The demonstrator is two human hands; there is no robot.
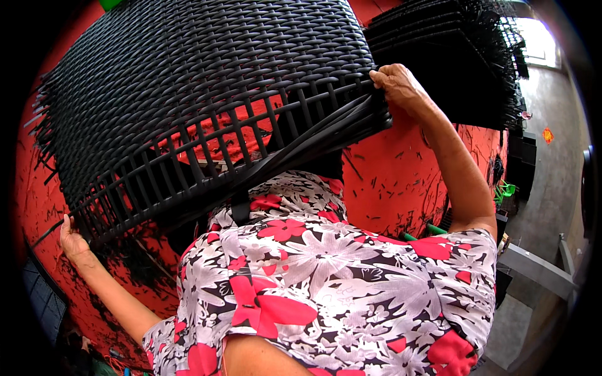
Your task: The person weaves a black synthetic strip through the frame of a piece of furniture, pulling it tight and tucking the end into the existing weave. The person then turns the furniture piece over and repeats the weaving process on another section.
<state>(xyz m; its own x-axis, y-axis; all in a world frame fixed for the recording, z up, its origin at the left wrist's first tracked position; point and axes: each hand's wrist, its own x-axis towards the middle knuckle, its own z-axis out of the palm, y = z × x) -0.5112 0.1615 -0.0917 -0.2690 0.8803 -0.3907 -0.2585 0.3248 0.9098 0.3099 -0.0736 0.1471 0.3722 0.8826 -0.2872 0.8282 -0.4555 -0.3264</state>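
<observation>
A large black woven wicker panel point(200, 81) fills the upper half of the view, its lower part an open frame with loose black strands. My right hand point(398, 84) grips the panel's right edge where several strands bunch together. Down at the lower left corner of the panel, my left hand point(72, 241) is closed on a black strand. The panel is tilted, its left end lower than its right. My flowered shirt point(326, 282) covers the lower middle of the view.
A red floor point(389, 182) strewn with black strand cuttings lies beneath. A stack of black woven panels point(458, 56) stands at the upper right. Green objects point(506, 188) and a grey concrete floor point(552, 163) are at the right; a dark grid item point(41, 301) sits at the lower left.
</observation>
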